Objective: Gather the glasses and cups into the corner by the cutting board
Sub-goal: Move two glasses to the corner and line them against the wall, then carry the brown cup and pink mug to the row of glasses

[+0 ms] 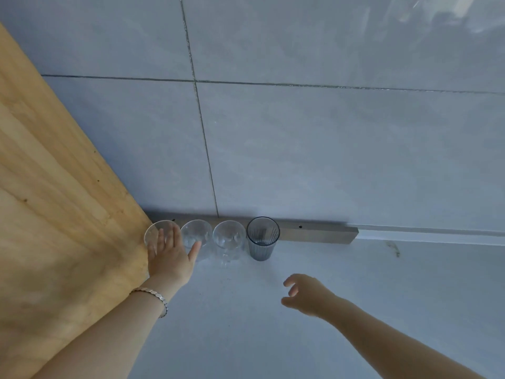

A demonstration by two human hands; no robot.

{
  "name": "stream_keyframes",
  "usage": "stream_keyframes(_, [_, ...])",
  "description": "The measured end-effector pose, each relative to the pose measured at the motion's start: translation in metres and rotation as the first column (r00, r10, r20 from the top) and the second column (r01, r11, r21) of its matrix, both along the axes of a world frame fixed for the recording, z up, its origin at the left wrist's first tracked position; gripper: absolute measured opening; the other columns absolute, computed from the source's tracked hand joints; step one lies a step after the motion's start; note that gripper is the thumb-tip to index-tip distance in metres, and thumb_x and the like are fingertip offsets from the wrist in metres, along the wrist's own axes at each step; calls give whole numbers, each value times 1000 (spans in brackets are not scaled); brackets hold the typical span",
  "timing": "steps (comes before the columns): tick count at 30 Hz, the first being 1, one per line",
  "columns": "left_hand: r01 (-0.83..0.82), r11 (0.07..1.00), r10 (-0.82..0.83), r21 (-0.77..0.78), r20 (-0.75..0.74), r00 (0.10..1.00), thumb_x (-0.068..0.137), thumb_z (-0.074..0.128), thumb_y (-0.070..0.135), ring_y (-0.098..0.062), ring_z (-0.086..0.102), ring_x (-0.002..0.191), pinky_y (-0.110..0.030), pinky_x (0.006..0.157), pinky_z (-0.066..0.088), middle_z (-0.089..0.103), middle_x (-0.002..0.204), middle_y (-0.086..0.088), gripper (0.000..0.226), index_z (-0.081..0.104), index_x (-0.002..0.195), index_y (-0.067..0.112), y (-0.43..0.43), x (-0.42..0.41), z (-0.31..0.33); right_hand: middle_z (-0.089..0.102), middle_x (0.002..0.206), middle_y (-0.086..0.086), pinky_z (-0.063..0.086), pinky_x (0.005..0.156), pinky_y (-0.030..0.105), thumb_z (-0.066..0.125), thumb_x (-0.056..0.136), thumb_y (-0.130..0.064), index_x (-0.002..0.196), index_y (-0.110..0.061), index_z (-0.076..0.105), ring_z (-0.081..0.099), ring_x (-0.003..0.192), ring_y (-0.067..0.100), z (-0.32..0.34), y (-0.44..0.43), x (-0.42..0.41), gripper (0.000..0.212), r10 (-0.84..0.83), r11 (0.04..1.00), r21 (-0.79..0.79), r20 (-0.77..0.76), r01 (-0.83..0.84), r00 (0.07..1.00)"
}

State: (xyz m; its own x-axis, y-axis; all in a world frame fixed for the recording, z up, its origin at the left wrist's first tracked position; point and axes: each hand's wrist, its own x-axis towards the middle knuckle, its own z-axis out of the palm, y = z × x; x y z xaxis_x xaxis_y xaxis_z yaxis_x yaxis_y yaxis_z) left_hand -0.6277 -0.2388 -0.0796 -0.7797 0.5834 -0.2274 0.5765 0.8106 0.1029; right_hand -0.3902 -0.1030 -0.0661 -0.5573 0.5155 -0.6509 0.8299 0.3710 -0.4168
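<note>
Dim, bluish, soft light; glare on the tiled wall (437, 20); wide-angle bending at edges.

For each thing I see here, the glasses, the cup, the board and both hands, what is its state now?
Leftmost clear glass: upright, empty, beside the board, left hand against it.
Second clear glass: upright, empty.
Third clear glass: upright, empty.
Dark grey ribbed cup: upright, empty, last in the row.
Wooden cutting board: leaning at the left.
Left hand: open, fingers on the leftmost glass.
Right hand: open, holding nothing, above the counter.

Three clear glasses (229, 239) and a smoky grey ribbed tumbler (263, 242) stand upright in a row beside the wooden cutting board (54, 201).
</note>
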Motion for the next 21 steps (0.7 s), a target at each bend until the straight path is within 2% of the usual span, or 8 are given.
stream_keyframes(3, [122,990,-126,-77,-55,991,96,31,45,-29,10,148,-43,119,14,5,159,-14,68,9,148,7,3,28,22,54,133,1,43,98,29,57,88,-33,133,-21,47,56,110,17,7,-4,25,48,125,992,-18,94,-123,988])
stream_keyframes(5, [270,957,-277,-104,-58,959,94,40,36,-31,39,134,-40,106,35,34,148,-14,53,32,140,11,11,58,38,58,131,1,42,99,31,57,87,-34,133,-22,46,55,116,17,11,-5,46,48,169,986,-14,157,-169,973])
stream_keyframes(7, [367,927,-366,-77,27,930,94,39,29,-30,57,108,-35,83,43,59,111,-9,25,55,106,14,21,92,52,62,127,2,41,100,33,56,88,-34,133,-20,45,53,120,17,16,-4,71,49,176,984,-3,198,-179,964])
stream_keyframes(9, [418,907,-409,-50,127,904,93,37,25,-28,54,85,-29,70,37,52,82,-4,27,44,68,16,34,132,63,61,128,2,40,101,34,55,89,-33,135,-19,44,52,123,17,24,0,101,49,155,986,21,210,-163,965])
stream_keyframes(10, [436,899,-422,-50,172,890,92,37,25,-27,50,81,-28,69,35,48,77,-3,30,37,63,17,43,152,66,60,129,2,39,102,35,54,90,-34,136,-19,43,50,124,17,28,3,118,49,137,989,34,210,-147,968])
stream_keyframes(16, [565,824,-507,-44,391,769,89,44,30,-22,54,89,-26,77,40,56,95,0,13,50,83,21,107,292,55,52,138,2,35,107,37,53,92,-35,138,-18,41,43,132,20,39,36,258,51,-14,998,69,209,-1,978])
stream_keyframes(18, [608,792,-527,-62,435,730,89,45,30,-24,59,95,-26,78,41,58,97,-1,15,49,77,22,128,348,50,47,142,1,34,109,39,52,92,-36,139,-19,40,40,134,21,40,51,319,52,-75,995,81,219,58,973])
stream_keyframes(21, [666,743,-565,-60,478,673,89,46,29,-21,55,86,-25,74,38,56,91,-1,27,41,63,23,161,437,42,39,148,1,32,110,40,51,93,-37,141,-19,39,38,137,22,42,75,417,53,-159,985,101,236,139,959])
